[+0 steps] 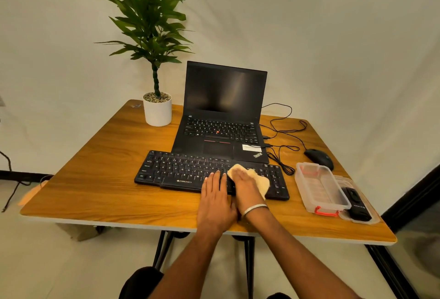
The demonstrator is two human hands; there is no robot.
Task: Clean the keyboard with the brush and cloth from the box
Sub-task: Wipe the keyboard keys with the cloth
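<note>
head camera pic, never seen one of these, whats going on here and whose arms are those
There is only one picture, taken by a wide-angle camera worn on a person's head, looking forward and down. That is why the walls bend and the two arms come in from the bottom: they belong to the wearer. No robot is involved.

On the wooden table lies a black keyboard, the thing being cleaned. The right hand presses a pale yellow cloth flat onto the keys with straight fingers. The left hand rests flat on the keyboard's front edge, apparently steadying it.

Behind stand an open laptop with a dark screen and a potted plant. To the right are a black mouse, a clear plastic box with red clasps, and its lid with a black object in it, possibly the brush.
</note>
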